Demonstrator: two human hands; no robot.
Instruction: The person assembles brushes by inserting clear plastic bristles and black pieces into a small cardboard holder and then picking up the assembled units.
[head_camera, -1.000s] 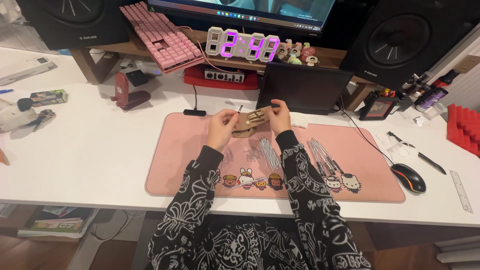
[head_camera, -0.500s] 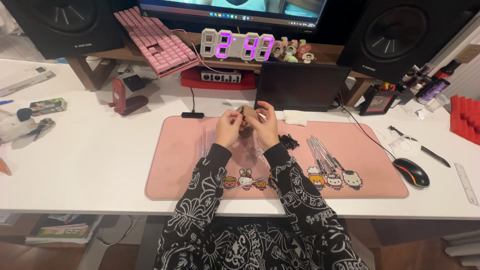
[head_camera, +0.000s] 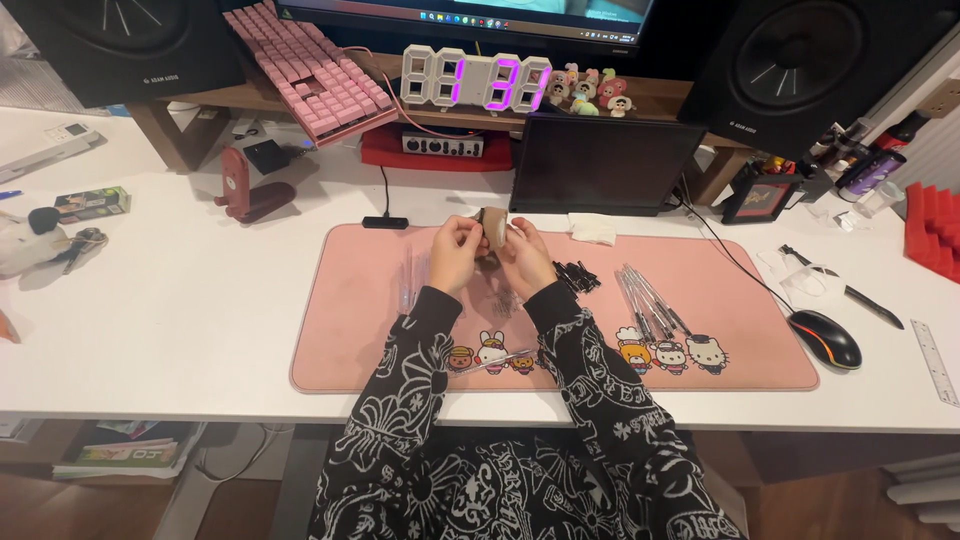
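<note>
Both the left hand (head_camera: 457, 255) and the right hand (head_camera: 524, 260) pinch a small tan cardboard-like piece (head_camera: 492, 229) between their fingertips. They hover above a pink rectangular desk mat (head_camera: 370, 300), near a loose cluster of clear pen barrels (head_camera: 650, 300).

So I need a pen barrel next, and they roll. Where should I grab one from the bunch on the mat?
Pinch one of the clear barrels at mid-length, from above with the right hand. They lie flat, slanting along the pink mat, fanned slightly, so the outermost one is probably the easiest to reach.
</note>
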